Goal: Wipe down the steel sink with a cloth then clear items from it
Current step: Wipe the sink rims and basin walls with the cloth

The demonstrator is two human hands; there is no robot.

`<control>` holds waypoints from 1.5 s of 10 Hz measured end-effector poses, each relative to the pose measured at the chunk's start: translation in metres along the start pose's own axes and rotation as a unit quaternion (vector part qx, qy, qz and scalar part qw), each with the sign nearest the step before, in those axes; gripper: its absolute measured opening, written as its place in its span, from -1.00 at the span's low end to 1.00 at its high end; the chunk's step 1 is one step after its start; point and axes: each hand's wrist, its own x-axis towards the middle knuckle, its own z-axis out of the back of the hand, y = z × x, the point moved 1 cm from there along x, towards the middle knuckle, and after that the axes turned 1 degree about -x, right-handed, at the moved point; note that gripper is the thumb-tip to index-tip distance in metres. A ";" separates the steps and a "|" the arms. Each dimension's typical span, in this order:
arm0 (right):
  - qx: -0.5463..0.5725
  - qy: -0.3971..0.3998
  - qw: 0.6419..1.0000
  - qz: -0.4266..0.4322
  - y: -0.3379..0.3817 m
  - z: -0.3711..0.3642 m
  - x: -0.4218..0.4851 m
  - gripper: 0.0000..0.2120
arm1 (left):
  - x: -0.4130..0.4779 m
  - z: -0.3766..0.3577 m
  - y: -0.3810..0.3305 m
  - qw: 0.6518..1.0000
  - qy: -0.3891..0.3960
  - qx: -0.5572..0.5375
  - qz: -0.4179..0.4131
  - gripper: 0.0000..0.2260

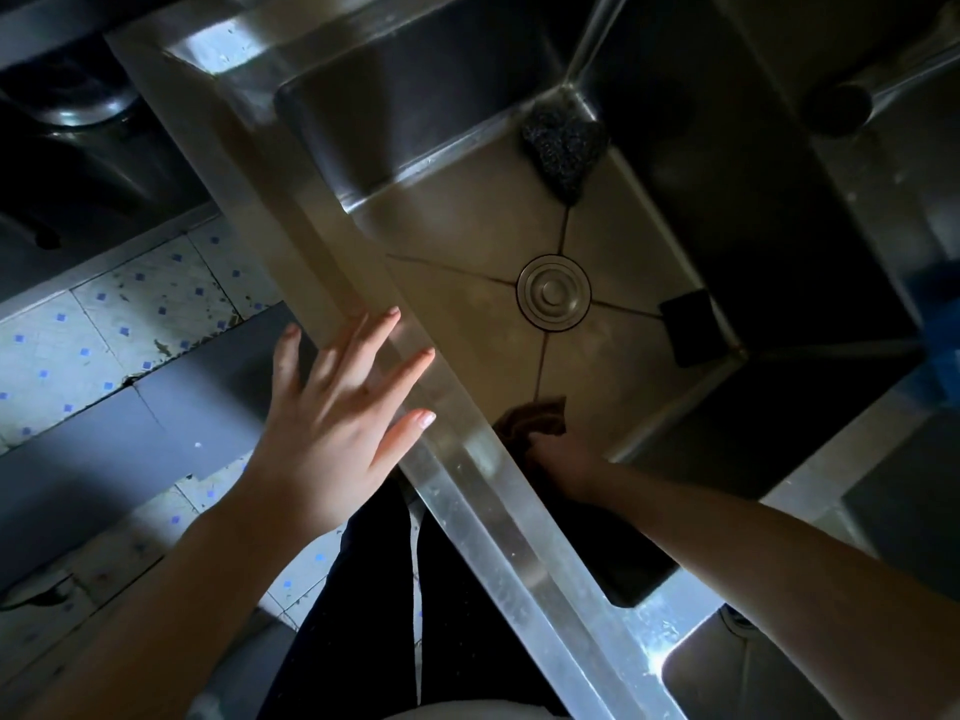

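**Cloth at the sink's near wall, wipe in hand**

The cloth (535, 420), brown and bunched, lies on the sink (467, 215) floor at 6 o'clock from the drain (553, 292), against the near wall. The right grip (563, 462) is closed on it, fingers curled over the wad. The left grip (337, 407), at 8 o'clock, is spread flat and holds nothing. It is over the front rim, but I cannot tell whether it touches. To wipe well, I judge: flatten the cloth for more contact, press firmly, work in overlapping passes from the walls toward the drain, and brace the left on the rim. A scourer (566, 148) in the 12 o'clock corner and a dark pad (691, 327) at 3 o'clock are not yet cleared. Wipe round them, or lift them to reach beneath.
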 end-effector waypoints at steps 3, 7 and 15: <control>-0.003 -0.035 0.993 -0.110 -0.058 0.058 -0.012 -0.76 | -0.001 -0.005 -0.001 1.000 -0.014 0.018 -0.004 -0.57; 0.080 -0.062 0.973 -0.207 -0.049 0.051 -0.018 -0.80 | 0.029 -0.004 0.029 0.999 -0.014 0.004 -0.048 -0.59; 0.251 -0.053 0.956 -0.144 0.092 0.111 0.079 -0.83 | 0.142 0.033 0.178 0.979 -0.021 0.035 -0.199 -0.54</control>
